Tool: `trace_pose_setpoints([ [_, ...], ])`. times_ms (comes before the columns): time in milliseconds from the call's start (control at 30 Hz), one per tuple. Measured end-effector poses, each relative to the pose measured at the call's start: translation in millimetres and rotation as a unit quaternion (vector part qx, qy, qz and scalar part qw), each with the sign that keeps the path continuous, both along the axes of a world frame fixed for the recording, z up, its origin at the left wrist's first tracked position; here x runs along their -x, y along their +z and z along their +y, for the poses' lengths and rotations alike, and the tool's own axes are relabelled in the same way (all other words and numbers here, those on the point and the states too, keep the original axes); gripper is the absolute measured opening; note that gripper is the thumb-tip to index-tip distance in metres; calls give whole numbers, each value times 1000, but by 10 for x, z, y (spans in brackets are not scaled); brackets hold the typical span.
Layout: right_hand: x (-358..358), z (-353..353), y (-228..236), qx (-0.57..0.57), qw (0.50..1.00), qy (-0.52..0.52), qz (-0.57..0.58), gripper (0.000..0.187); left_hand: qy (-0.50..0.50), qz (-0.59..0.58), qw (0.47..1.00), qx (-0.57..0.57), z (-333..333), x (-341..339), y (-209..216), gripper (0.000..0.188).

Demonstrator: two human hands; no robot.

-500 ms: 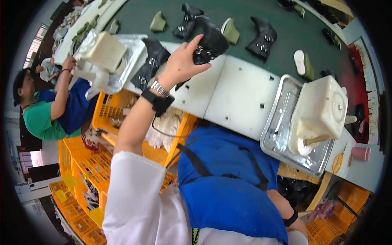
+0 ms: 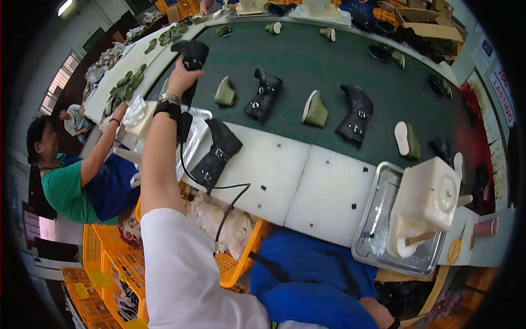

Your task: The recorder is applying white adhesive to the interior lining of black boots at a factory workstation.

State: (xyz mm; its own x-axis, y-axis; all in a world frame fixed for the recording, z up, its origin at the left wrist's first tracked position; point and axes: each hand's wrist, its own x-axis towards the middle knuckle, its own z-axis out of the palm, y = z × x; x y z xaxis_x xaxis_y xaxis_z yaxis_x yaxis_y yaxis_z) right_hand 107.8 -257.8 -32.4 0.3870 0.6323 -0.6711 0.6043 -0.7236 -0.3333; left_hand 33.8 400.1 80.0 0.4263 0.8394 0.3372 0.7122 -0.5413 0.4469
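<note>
My left hand (image 2: 182, 81) is stretched far forward at the left, closed around a black buckled ankle boot (image 2: 193, 50) above the green belt's near-left side. Below that arm another black boot (image 2: 215, 156) lies on the white tabletop (image 2: 268, 159). Further black boots (image 2: 263, 97) rest on the belt among green wedge pieces with pale soles (image 2: 315, 109). Down at the lower right, my right hand (image 2: 375, 311) is beside my blue apron (image 2: 312, 274), its fingers out of sight.
A metal tray (image 2: 367, 236) holds a cream container (image 2: 424, 203) with a wooden-handled brush (image 2: 421, 238). Yellow scissors (image 2: 455, 249) and a pink cup (image 2: 486, 226) lie farther right. Orange crates (image 2: 123, 268) stand below left. A co-worker (image 2: 71, 186) in green reaches in at the left.
My left hand has carried the boot forward and left, from over the table's edge to farther out by the belt. The view has tilted up, showing more of the far side.
</note>
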Motion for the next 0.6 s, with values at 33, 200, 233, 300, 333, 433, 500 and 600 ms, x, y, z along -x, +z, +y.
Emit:
trace_pose_setpoints([
  [33, -88, 625, 163, -10, 1000, -13, -6, 49, 10, 77, 997, -2, 30, -50, -47, 92],
  [200, -202, 515, -149, -48, 994, -80, -51, 50, 67, 160, 980, 102, 422, -257, -578, 87],
  [233, -200, 487, -269, -59, 993, -84, -54, 50, 85, 178, 973, 119, 472, -171, -648, 86],
  [300, -231, 507, -401, -76, 990, -103, -65, 51, 125, 188, 966, 124, 635, -140, -827, 83],
  [333, -266, 592, -434, -83, 987, -116, -71, 51, 136, 201, 960, 142, 669, -171, -860, 83],
  [433, -338, 735, -533, -100, 979, -156, -89, 52, 186, 188, 961, 85, 632, -323, -832, 90],
  [500, -361, 743, -594, -112, 973, -177, -97, 52, 191, 170, 966, 47, 699, -328, -891, 92],
  [600, -266, 585, -620, -122, 964, -210, -104, 53, 180, 161, 970, 27, 772, -246, -992, 94],
])
